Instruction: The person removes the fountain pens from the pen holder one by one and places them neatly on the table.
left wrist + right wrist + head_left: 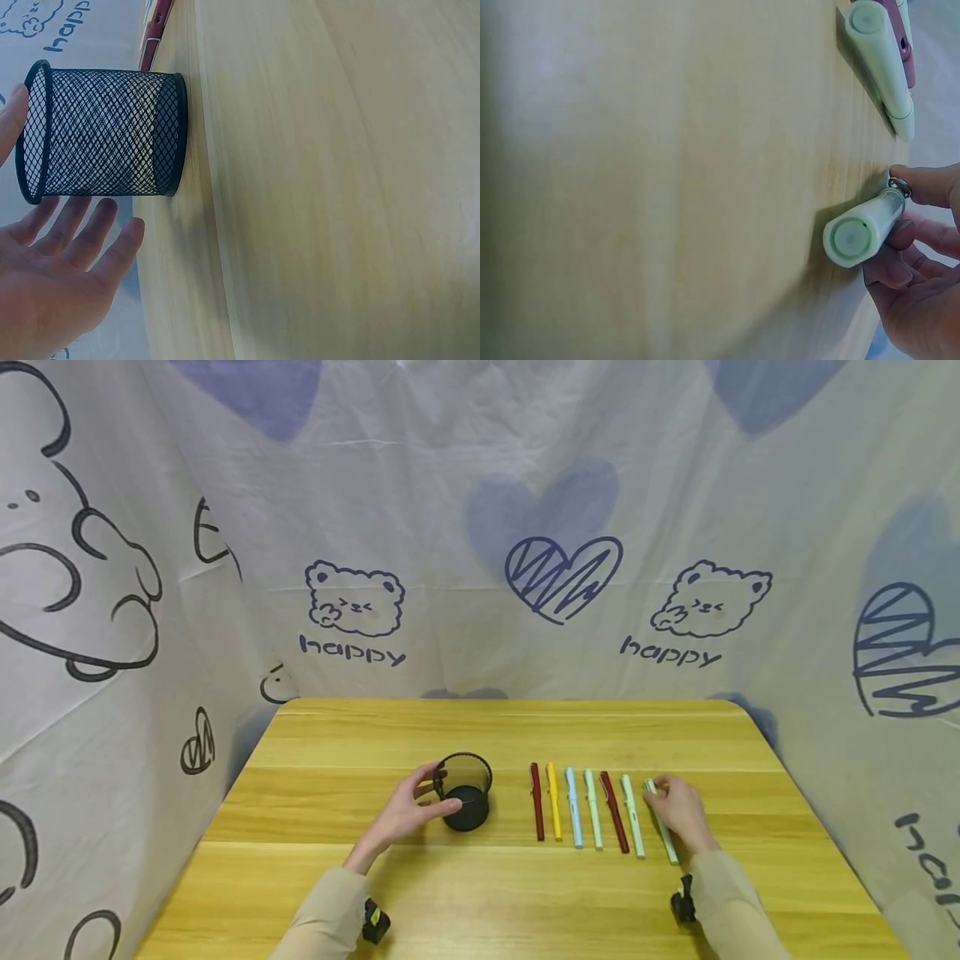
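A black mesh pen holder (467, 810) stands upright on the table, left of a row of pens. My left hand (408, 810) is spread around its left side, thumb in front and fingers behind. In the left wrist view, the fingers (88, 244) look loosely straight beside the mesh; whether they touch it is hard to tell. My right hand (681, 810) pinches the clip end of the rightmost light green pen (667, 839) between thumb and fingers. Seen from the right wrist, that pen (853, 237) has its round end toward the camera.
Left of the held pen lie several more pens: dark red (537, 802), yellow (553, 802), light blue (573, 808), light green (593, 810), another dark red (614, 812) and another light green (632, 817). They rest on a wooden table (510, 902), with printed curtains (465, 677) around it.
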Tool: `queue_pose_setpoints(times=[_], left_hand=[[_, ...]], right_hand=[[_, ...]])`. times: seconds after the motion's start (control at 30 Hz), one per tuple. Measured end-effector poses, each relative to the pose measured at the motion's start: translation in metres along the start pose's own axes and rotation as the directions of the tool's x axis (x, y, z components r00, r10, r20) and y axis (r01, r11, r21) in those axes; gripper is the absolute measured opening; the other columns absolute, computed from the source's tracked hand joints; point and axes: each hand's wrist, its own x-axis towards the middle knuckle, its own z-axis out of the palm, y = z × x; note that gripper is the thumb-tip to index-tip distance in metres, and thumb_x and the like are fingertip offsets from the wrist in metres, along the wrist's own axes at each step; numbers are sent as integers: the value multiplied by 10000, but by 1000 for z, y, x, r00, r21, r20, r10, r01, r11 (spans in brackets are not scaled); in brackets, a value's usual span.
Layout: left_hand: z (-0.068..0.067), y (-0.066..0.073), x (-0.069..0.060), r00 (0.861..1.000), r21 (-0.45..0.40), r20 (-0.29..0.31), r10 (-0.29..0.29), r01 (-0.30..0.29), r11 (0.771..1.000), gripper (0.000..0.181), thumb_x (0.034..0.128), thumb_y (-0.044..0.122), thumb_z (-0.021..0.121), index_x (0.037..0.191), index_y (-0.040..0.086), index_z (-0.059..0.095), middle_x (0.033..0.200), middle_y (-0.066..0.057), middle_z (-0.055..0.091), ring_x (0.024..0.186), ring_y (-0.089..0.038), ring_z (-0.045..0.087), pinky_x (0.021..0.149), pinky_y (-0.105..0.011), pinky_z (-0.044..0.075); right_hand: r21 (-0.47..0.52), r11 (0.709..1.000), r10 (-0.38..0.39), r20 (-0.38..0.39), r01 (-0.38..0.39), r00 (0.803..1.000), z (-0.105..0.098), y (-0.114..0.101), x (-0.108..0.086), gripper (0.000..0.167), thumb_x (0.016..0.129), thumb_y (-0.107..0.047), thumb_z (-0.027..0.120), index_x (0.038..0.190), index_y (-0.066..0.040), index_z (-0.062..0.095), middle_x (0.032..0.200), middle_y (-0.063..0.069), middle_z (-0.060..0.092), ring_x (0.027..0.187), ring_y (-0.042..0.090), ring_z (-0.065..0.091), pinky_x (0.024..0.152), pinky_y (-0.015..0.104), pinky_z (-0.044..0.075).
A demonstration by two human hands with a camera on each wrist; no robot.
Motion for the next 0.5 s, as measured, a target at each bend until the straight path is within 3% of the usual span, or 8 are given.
queue_pose_setpoints(times=[0.33,0.5], left_hand=[[-4,-2,-2,1000,-20,-10,7,-8,1000,762,925,219,741,1556,66,341,1554,-247,394,1432,-499,390,1168,-605,386],[-9,-7,-3,999,-30,-44,-2,1,1000,736,935,226,727,1547,57,353,1539,-249,419,1446,-477,386,1175,-607,376]], right_hand=[[31,1000,2,-18,-1,1000,1,1,0,441,977,-241,622,1239,112,587,847,161,620,690,211,528,584,279,402],[80,996,-30,-106,38,994,-3,3,-4,400,1011,-214,565,1230,121,594,775,135,586,630,181,484,564,281,384]])
